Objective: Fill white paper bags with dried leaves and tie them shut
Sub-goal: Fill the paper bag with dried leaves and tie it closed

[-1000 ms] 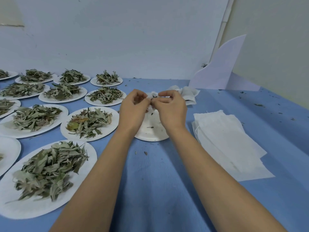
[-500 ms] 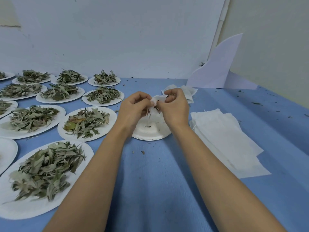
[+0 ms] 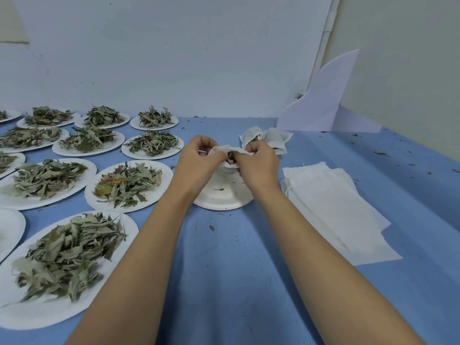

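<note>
The left hand point(image 3: 199, 160) and right hand point(image 3: 258, 165) both pinched the top of a leafy paper bag point(image 3: 225, 148) between them. One stuffed bag point(image 3: 273, 138) sat just behind the right hand. Many plates of leaves point(image 3: 161, 192) waited past the left hand.

A curved pale board point(image 3: 323, 100) leans in the corner on the blue table point(image 3: 224, 282)
</note>
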`<state>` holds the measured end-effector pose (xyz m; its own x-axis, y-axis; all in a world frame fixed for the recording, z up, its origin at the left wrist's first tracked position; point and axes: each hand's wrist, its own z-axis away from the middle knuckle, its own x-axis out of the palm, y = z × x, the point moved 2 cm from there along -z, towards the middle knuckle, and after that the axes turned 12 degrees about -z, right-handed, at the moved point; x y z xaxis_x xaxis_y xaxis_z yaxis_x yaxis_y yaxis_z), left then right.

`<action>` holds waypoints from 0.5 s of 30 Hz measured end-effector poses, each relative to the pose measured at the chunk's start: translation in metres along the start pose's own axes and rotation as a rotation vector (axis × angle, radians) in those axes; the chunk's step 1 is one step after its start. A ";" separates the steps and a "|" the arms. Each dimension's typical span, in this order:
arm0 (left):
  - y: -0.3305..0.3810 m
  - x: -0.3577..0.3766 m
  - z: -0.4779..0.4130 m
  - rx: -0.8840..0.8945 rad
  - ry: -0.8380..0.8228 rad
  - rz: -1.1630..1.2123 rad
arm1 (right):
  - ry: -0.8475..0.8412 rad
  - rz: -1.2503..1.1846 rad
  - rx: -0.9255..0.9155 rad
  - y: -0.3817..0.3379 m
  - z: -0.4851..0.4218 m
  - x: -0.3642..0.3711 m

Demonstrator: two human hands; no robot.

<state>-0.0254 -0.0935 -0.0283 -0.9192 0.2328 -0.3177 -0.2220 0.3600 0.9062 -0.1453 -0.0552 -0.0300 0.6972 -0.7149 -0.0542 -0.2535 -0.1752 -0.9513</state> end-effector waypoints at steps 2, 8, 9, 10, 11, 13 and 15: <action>-0.002 0.003 -0.001 0.044 0.061 -0.176 | -0.036 -0.029 0.024 -0.002 0.002 0.004; -0.006 -0.004 0.000 0.022 0.172 -0.225 | -0.268 -0.133 0.070 -0.007 0.009 0.010; -0.006 -0.006 0.000 0.018 0.192 -0.230 | -0.316 -0.146 0.067 -0.008 0.010 0.011; -0.006 -0.007 0.000 0.024 0.213 -0.228 | -0.349 -0.165 0.066 -0.009 0.011 0.011; -0.005 -0.007 0.000 0.030 0.237 -0.222 | -0.364 -0.174 0.057 -0.009 0.011 0.011; -0.003 -0.006 0.001 0.037 0.296 -0.216 | -0.344 -0.130 0.012 -0.008 0.011 0.011; -0.001 -0.004 0.002 0.048 0.331 -0.220 | -0.265 -0.045 -0.052 -0.006 0.011 0.011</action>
<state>-0.0212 -0.0929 -0.0287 -0.9080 -0.1560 -0.3888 -0.4176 0.4119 0.8099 -0.1288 -0.0551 -0.0281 0.8581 -0.5043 -0.0963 -0.2475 -0.2420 -0.9382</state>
